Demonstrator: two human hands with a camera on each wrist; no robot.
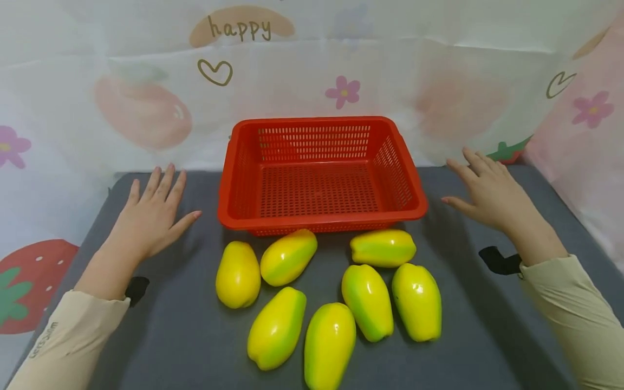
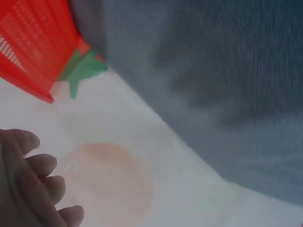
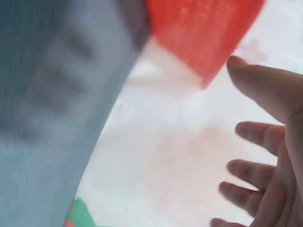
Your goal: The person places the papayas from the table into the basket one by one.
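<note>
My left hand (image 1: 150, 219) is held over the left side of the table, fingers spread and nothing in it. On the other side my right hand (image 1: 494, 189) hovers with its fingers apart, also holding nothing. Between them stands a red plastic basket (image 1: 322, 222) with slotted walls and a bare bottom. In front of it lie several yellow-green mangoes, among them one at the left (image 1: 238, 275), one near the front edge (image 1: 330, 346) and one at the right (image 1: 416, 302). Both wrist views show a side of the basket (image 2: 35, 45) beyond the fingers.
A grey cloth (image 1: 180, 325) covers the table. Behind it hangs a pale printed sheet (image 1: 292, 70) with fruit, flowers and hearts, which also runs along both sides. Black straps (image 1: 499, 261) show at the wrists.
</note>
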